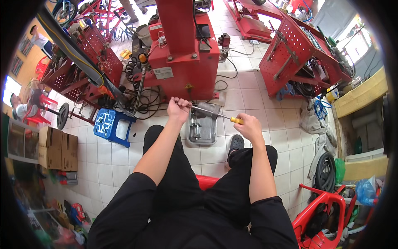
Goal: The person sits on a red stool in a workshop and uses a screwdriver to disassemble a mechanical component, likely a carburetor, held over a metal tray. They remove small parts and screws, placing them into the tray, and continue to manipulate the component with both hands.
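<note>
My right hand (250,128) is closed round the yellow handle of a screwdriver (226,117). Its long metal shaft slants up and leftward to my left hand (178,109). That hand's fingers are curled together at the shaft's far end; what they pinch is too small and hidden to make out. Below the shaft, on the floor between my feet and a red machine base (188,81), sits a grey metal tray (213,135). Metal parts (196,129) lie inside it, one of them long and shaft-like.
To the left stands a blue plastic stool (110,124), with cardboard boxes (58,148) farther out. A red perforated tool cart (286,62) is at the right. Cables (151,106) trail round the machine base. My dark clog (236,143) rests right of the tray.
</note>
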A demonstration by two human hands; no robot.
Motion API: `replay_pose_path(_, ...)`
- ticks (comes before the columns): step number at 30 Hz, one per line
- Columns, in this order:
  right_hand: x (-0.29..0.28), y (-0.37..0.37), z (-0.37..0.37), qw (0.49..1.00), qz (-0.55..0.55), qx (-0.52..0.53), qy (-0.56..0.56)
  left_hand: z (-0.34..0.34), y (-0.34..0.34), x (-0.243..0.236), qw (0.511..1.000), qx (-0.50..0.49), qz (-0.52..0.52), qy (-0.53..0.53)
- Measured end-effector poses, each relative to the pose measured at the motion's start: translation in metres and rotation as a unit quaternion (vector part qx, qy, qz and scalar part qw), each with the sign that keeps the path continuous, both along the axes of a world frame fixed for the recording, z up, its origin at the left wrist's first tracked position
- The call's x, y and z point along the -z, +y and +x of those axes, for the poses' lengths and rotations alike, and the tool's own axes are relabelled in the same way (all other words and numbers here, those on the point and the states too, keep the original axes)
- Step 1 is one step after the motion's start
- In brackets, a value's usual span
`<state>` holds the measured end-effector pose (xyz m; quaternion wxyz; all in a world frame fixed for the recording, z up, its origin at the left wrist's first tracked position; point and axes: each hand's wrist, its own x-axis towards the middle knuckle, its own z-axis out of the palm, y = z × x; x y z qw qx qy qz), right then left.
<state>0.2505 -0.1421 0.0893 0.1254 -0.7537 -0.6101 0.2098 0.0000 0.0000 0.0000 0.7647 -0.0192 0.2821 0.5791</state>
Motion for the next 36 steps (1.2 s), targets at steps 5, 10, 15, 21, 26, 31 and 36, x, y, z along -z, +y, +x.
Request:
replay_pose_path(5, 0.008, -0.022, 0.001, 0.994, -0.104, -0.016, -0.014, 0.003, -0.032, -0.008, 0.998, 0.023, -0.027, 0.048)
replay_pose_path(10, 0.033, 0.005, 0.008, 0.999, -0.027, 0.001, -0.037, 0.010, -0.004, -0.014, 0.998, 0.013, -0.021, 0.055)
replay_pose_path(15, 0.009, -0.001, 0.005, 0.999, -0.043, -0.020, -0.008, 0.001, -0.008, -0.010, 1.000, 0.012, -0.017, 0.018)
replay_pose_path(21, 0.037, 0.002, 0.014, 0.990, -0.130, -0.050, 0.028, -0.008, -0.001, 0.031, 0.993, 0.008, -0.101, 0.067)
replay_pose_path(26, 0.014, 0.014, 0.029, 0.981, 0.191, 0.021, -0.038, 0.023, 0.008, -0.042, 0.997, -0.037, -0.061, -0.024)
replay_pose_path(31, -0.033, -0.015, 0.006, 0.987, 0.147, 0.023, -0.053, 0.003, -0.024, -0.079, 0.992, 0.005, 0.113, -0.054)
replay_pose_path(36, 0.017, -0.007, 0.016, 0.984, -0.174, -0.010, -0.028, 0.009, -0.028, 0.009, 0.983, -0.005, -0.144, 0.115)
